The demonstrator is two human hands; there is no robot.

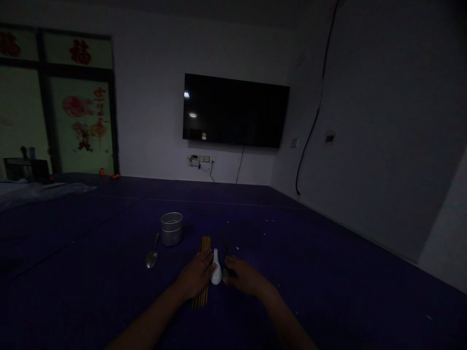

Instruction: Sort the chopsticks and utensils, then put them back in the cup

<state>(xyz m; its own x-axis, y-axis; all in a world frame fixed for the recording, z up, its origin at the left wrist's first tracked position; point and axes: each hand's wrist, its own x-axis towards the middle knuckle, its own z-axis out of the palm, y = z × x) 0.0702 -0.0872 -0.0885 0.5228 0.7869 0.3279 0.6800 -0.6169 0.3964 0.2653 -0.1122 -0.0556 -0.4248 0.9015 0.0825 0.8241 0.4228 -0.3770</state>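
Note:
My left hand (197,273) lies flat across a bundle of wooden chopsticks (200,300), fingers stretched forward and thumb out toward a white soup spoon (216,276). The spoon lies bowl toward me, between my two hands; whether the thumb touches it is hard to tell. My right hand (243,275) is curled at a dark spoon-like utensil (225,248) just right of the white spoon, its fingers and thumb on it. Most of this utensil is covered or lost in shadow. Farther left, a metal spoon (152,258) lies beside an upright grey metal cup (171,229).
A dark blue surface (109,291) spreads out to the walls, with small white scraps on it. Clear plastic sheeting (47,193) and small orange items (114,176) lie at the far left. A television (235,111) hangs on the back wall; a black cable (314,126) runs down the right wall.

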